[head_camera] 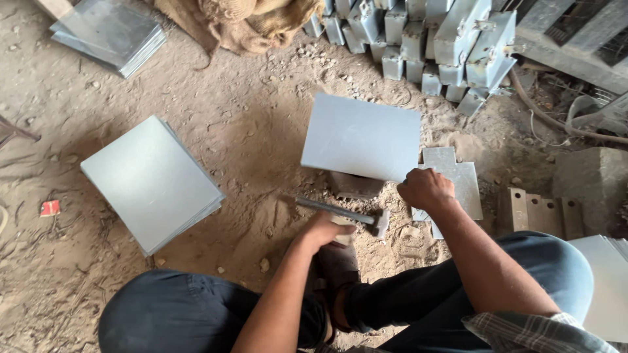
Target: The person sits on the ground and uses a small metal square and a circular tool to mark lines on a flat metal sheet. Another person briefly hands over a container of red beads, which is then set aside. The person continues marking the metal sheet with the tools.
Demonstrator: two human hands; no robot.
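My left hand [325, 230] is closed around the handle of a hammer [347, 214], whose head points right, low over the dirt. My right hand [426, 189] grips the near right corner of a flat grey metal sheet [360, 136]. The sheet rests on a small metal block [354, 185] set in the ground. I sit with both knees spread, and my foot [337, 265] lies just behind the hammer.
A stack of grey sheets [150, 180] lies at the left, and another stack [108, 33] at the far left. Cut cross-shaped sheets [458, 180] lie under my right hand. Folded metal boxes [425, 39] pile up behind, with burlap [242, 23] beside them. A stone block [592, 180] stands at the right.
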